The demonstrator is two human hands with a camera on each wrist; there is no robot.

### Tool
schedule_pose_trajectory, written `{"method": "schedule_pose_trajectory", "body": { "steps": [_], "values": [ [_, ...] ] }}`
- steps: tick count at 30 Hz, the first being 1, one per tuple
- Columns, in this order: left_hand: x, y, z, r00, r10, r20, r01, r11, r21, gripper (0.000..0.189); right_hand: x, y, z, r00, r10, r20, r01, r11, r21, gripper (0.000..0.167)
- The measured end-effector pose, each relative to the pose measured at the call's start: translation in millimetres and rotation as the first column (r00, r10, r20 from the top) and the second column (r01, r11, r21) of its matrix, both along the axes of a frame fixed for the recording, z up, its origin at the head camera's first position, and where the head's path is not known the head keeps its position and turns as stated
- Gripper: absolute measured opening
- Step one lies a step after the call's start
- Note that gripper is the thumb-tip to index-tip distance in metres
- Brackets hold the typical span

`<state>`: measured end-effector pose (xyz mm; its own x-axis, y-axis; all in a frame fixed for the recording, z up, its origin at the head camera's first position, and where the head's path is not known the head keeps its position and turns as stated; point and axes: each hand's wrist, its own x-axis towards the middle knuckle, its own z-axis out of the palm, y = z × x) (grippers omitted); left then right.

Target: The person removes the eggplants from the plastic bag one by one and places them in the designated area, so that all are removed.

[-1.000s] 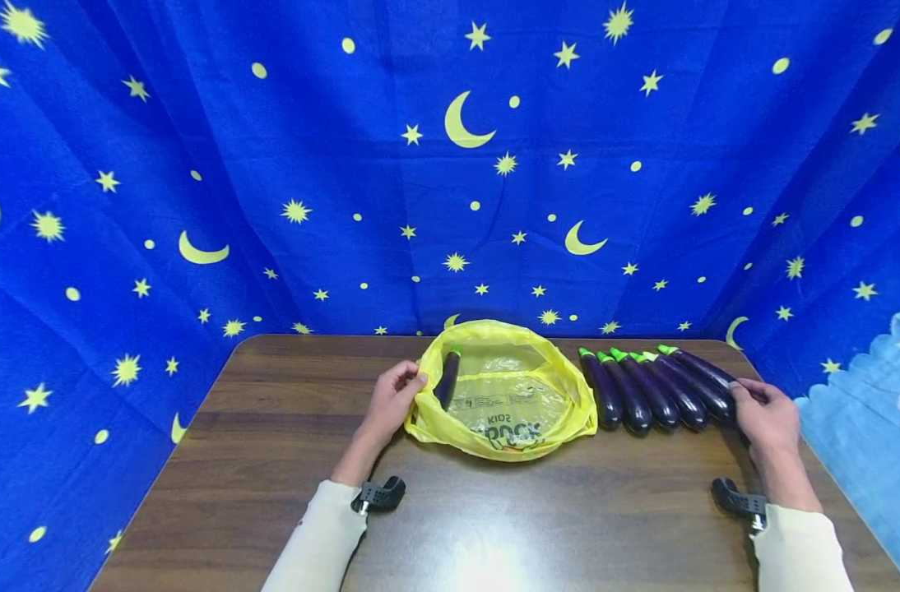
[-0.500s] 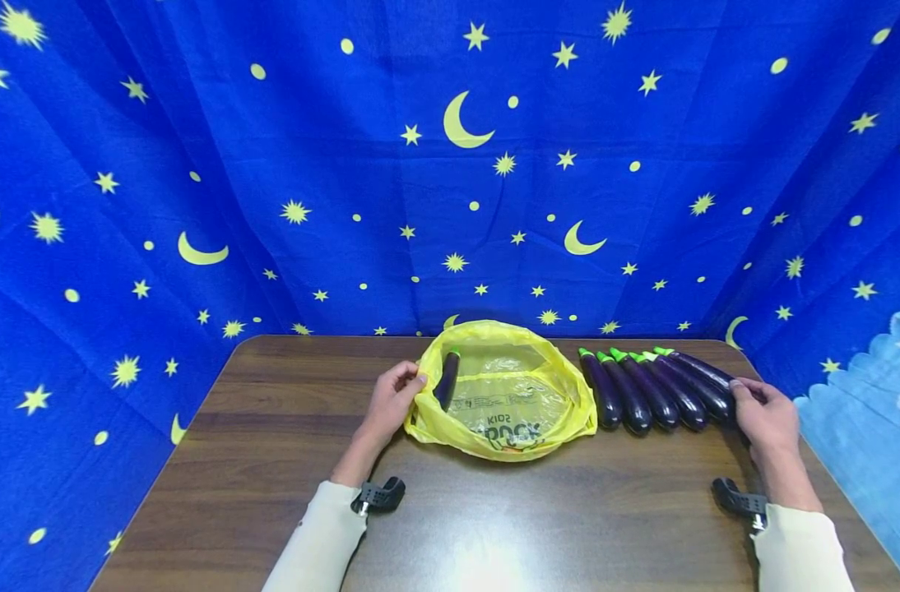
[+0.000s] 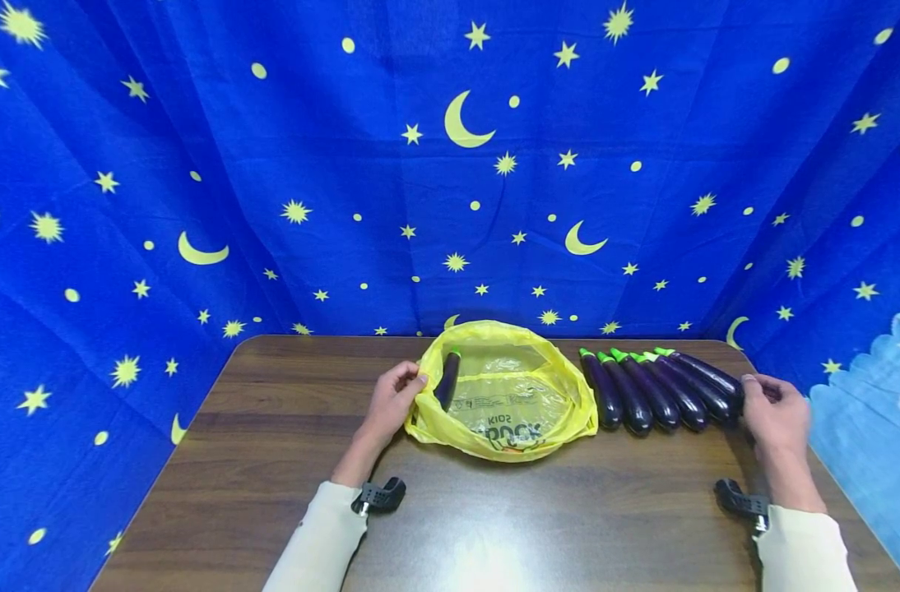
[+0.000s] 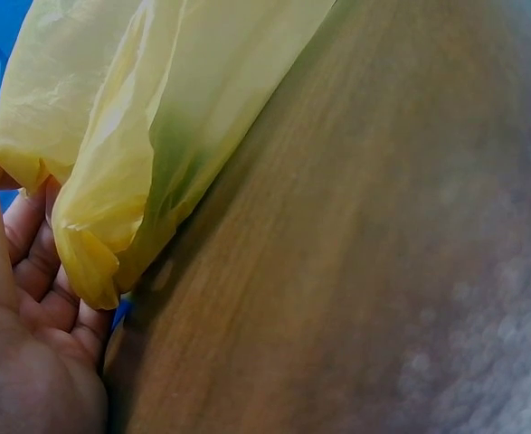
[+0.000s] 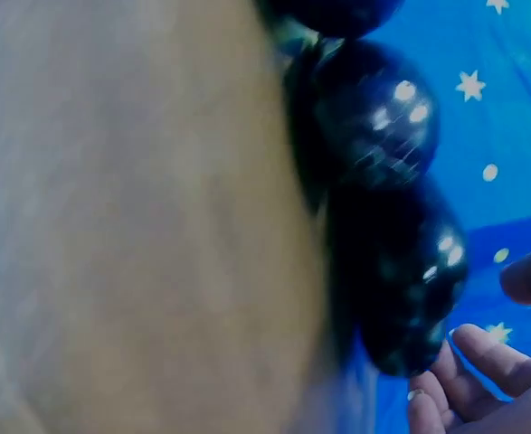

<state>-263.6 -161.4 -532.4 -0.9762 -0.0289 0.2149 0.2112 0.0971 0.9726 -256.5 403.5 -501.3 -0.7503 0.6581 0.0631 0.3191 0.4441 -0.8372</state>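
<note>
A yellow plastic bag [image 3: 428, 423] lies on the table with its mouth spread wide. Inside it, along the left wall, is one dark purple eggplant [image 3: 448, 382] with a green top. My left hand [image 3: 392, 399] pinches the bag's left rim between thumb and fingers; the left wrist view shows the folded yellow film [image 4: 111, 208] at the fingers. Right of the bag, several eggplants [image 3: 635, 399] lie side by side. My right hand [image 3: 776, 415] is beside the rounded end of the rightmost eggplant [image 3: 702, 372], thumb apart from the fingers [image 5: 500, 362], which lie by or touch that end.
The brown wooden table [image 3: 294, 427] ends at a blue curtain [image 3: 331, 164] with yellow stars and moons. A light blue cloth [image 3: 865, 436] hangs along the right edge. Black wrist-camera mounts [image 3: 382, 493] sit on both forearms.
My right hand has shifted slightly right, and the rightmost eggplant's rounded end now shows more to the right. The left hand and the bag have stayed put.
</note>
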Motion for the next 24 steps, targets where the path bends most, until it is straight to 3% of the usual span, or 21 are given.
{"method": "schedule_pose_trajectory", "body": {
  "steps": [10,15,24],
  "values": [
    [-0.4,-1.1,-0.8,1.0,0.002,-0.013,-0.002,1.0,-0.011,0.01,1.5,-25,30.4,0.991,0.07,-0.111,-0.056,0.991,0.121,0.045],
    [-0.5,0.5,-0.1,1.0,0.022,-0.009,-0.022,0.999,-0.027,0.008,2.3,-50,41.2,0.983,0.141,-0.12,-0.12,0.979,0.167,0.043],
    [18.5,4.9,29.5,0.999,-0.001,-0.04,0.0,1.0,-0.018,0.009,7.0,-92,55.5,0.932,0.321,-0.169,-0.28,0.933,0.224,0.039]
  ]
}}
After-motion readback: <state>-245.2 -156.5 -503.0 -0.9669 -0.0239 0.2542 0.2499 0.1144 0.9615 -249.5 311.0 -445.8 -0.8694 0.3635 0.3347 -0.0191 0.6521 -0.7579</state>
